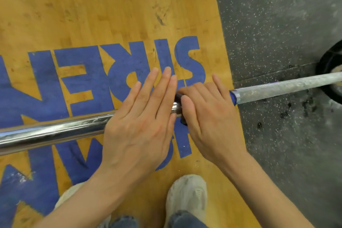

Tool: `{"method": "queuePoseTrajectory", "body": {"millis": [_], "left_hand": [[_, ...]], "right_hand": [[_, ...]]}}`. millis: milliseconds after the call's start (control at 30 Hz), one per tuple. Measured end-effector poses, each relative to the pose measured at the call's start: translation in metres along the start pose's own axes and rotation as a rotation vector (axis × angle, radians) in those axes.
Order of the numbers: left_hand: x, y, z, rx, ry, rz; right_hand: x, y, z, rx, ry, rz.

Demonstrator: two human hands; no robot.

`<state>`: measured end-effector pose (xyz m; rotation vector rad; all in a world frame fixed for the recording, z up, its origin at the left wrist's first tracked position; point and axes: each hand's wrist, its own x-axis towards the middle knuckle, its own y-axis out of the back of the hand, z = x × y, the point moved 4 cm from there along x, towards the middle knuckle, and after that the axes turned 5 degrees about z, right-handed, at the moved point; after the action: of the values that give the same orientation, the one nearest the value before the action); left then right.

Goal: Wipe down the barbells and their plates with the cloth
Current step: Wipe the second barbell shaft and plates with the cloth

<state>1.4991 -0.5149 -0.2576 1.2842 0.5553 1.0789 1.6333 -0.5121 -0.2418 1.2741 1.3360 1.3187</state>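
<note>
A barbell crosses the view from lower left to upper right, with a shiny chrome section [55, 131] on the left and a chalky knurled shaft [285, 88] on the right. My left hand [140, 122] lies flat on top of the chrome part, fingers straight and together. My right hand [207, 116] is just to its right, fingers curled round the bar and gripping a dark blue cloth [233, 96] wrapped about it. Only the cloth's edges show past the hand. A black plate [331, 72] sits on the bar's far right end, cut off by the frame edge.
The bar hangs over a wooden platform [111, 5] painted with large blue letters. Speckled grey rubber flooring [277, 24] starts to the right, with dark crumbs scattered on it. My pale shoes [187, 198] stand directly below the hands.
</note>
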Motion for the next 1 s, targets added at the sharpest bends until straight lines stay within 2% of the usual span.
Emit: {"method": "queuePoseTrajectory", "body": {"millis": [67, 133, 233, 333, 400, 433, 500, 600, 633, 700, 800, 933, 1000], "left_hand": [[-0.003, 0.001, 0.001, 0.000, -0.005, 0.000], [-0.004, 0.001, 0.004, -0.007, -0.006, 0.001], [-0.006, -0.001, 0.006, -0.018, 0.017, 0.020], [-0.007, -0.001, 0.005, -0.001, 0.037, 0.047], [-0.006, -0.001, 0.005, 0.022, 0.042, 0.061], [-0.005, -0.001, 0.005, 0.030, 0.044, 0.065], [-0.003, -0.003, 0.004, 0.045, 0.049, 0.080], [0.000, -0.003, 0.002, 0.077, 0.054, 0.114], [0.001, -0.004, 0.001, 0.081, 0.053, 0.122], [0.006, -0.004, -0.002, 0.088, 0.049, 0.142], [0.013, -0.005, -0.004, 0.095, 0.061, 0.166], [0.023, -0.006, -0.009, 0.092, 0.095, 0.208], [0.029, -0.007, -0.013, 0.076, 0.107, 0.210]], "right_hand": [[-0.005, 0.005, 0.019, -0.015, 0.008, 0.031], [-0.019, 0.005, 0.035, 0.030, -0.076, 0.077], [-0.037, -0.008, 0.020, 0.110, -0.189, 0.182], [-0.047, -0.026, 0.016, 0.061, -0.034, 0.280], [-0.047, -0.033, 0.036, -0.051, 0.122, 0.330], [-0.047, -0.036, 0.047, -0.082, 0.141, 0.354], [-0.046, -0.041, 0.056, -0.045, 0.048, 0.412], [-0.039, -0.048, 0.030, 0.151, -0.161, 0.521], [-0.036, -0.048, 0.019, 0.190, -0.160, 0.535], [-0.029, -0.047, 0.012, 0.153, -0.029, 0.515], [-0.029, -0.048, 0.044, 0.029, 0.109, 0.464], [-0.018, -0.038, 0.047, 0.225, -0.051, 0.481], [-0.014, -0.034, 0.039, 0.305, -0.058, 0.484]]}}
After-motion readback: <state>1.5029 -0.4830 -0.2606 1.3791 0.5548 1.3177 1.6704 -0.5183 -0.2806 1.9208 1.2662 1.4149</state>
